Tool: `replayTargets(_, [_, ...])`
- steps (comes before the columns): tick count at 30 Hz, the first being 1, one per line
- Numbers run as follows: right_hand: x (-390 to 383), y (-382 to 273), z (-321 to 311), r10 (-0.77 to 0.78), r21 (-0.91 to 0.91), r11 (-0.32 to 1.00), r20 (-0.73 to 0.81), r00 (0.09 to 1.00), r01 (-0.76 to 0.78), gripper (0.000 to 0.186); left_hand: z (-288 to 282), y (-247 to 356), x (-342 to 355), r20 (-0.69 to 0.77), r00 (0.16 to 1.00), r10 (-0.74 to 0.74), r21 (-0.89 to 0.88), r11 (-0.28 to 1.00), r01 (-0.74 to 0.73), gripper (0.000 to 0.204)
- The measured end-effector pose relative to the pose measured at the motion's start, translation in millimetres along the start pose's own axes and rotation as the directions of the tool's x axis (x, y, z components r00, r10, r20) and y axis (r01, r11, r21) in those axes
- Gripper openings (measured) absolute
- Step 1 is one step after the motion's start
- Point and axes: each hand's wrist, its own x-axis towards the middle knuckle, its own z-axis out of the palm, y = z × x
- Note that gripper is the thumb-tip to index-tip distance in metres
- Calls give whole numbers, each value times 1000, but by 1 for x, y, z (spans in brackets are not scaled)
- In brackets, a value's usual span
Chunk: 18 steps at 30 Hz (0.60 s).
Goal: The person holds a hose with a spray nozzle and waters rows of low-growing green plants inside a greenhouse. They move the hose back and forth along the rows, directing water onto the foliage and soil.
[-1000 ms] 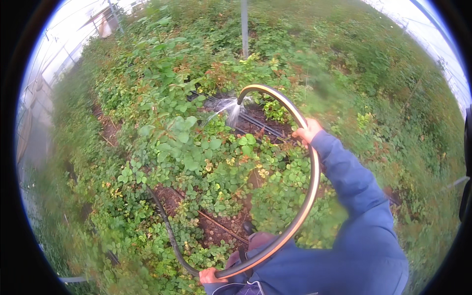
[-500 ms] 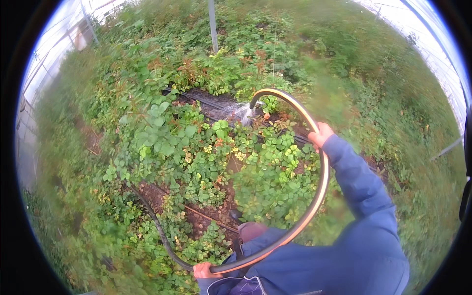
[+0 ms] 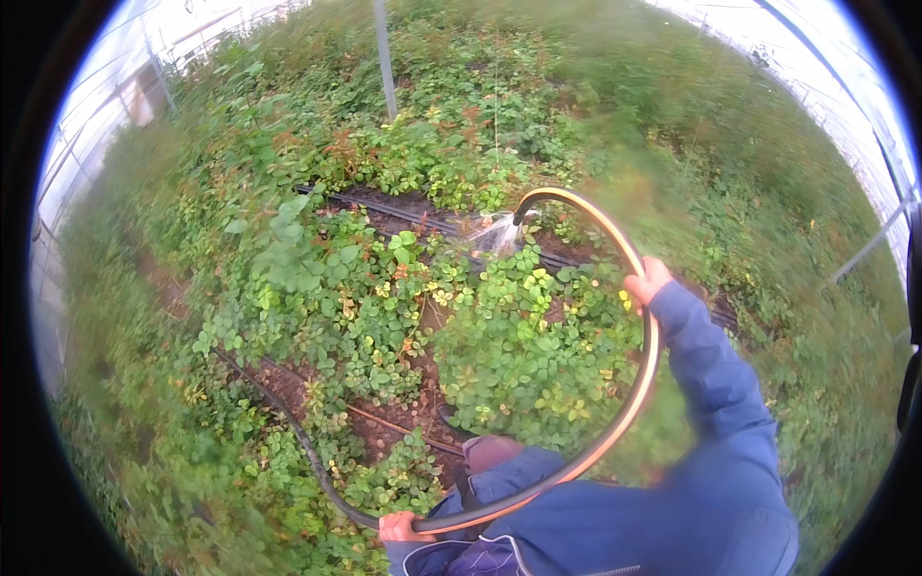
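Note:
A black hose with an orange stripe (image 3: 629, 408) bends in a big loop in front of me. My right hand (image 3: 649, 282) is closed around its upper right part, with the arm stretched out in a blue sleeve. Down near my waist, my left hand (image 3: 398, 526) grips the same hose. From the hose's open end, water (image 3: 499, 235) sprays down onto the soil strip between leafy plants. Left of my left hand, the hose (image 3: 305, 442) runs back into the foliage.
Low green bushes (image 3: 538, 326) surround me on all sides. Dark drip lines (image 3: 403, 213) lie along the soil strip ahead. A thin brown pipe (image 3: 403, 427) crosses bare soil near my foot. A metal post (image 3: 385, 62) stands at the back, and pale greenhouse walls edge the view.
My right hand and the hose end have shifted a little right and downward in view, and the water stream with them. My left hand keeps its place and its hold.

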Motion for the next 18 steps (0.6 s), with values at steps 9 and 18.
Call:
replayTargets(9, [-46, 56, -49, 42, 2, 999, -72, 996, -42, 29, 9, 11, -31, 74, 996, 38, -31, 999, -36, 18])
replayTargets(18, [-33, 48, -70, 57, 50, 997, -44, 997, -55, 32, 23, 38, -31, 67, 997, 45, -50, 998, -42, 15])
